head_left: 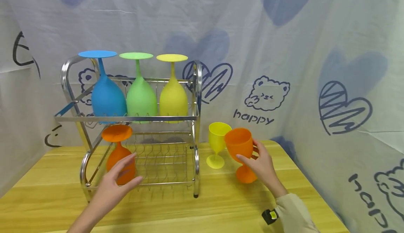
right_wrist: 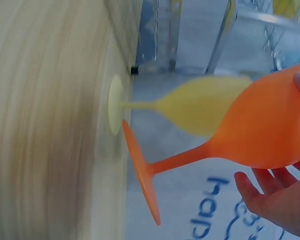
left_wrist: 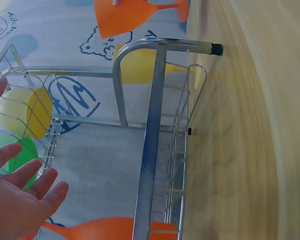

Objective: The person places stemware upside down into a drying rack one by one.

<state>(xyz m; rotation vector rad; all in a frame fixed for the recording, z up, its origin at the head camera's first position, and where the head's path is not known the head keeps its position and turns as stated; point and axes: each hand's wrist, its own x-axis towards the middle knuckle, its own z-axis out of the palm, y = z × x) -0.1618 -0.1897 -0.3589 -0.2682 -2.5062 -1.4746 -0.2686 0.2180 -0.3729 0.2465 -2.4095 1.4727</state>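
While four goblets are resting upside down in the metal rack (head_left: 197, 156) at eleven o'clock, two seem left. Along the upper tier (head_left: 126, 119), a blue goblet (head_left: 108, 98), green goblet (head_left: 142, 101) and yellow goblet (head_left: 173, 100) are standing; one orange goblet (head_left: 115, 156) is sitting below. At one o'clock, the right hand (head_left: 262, 161), curling round its bowl, is holding a second orange goblet (head_left: 238, 143), tilted and mouth up. Just beyond, a second yellow goblet (head_left: 217, 138) is standing upright on the tabletop (head_left: 221, 208). The left hand (head_left: 112, 187), fingers spread, is gripping nothing near the lower tier (head_left: 164, 183).
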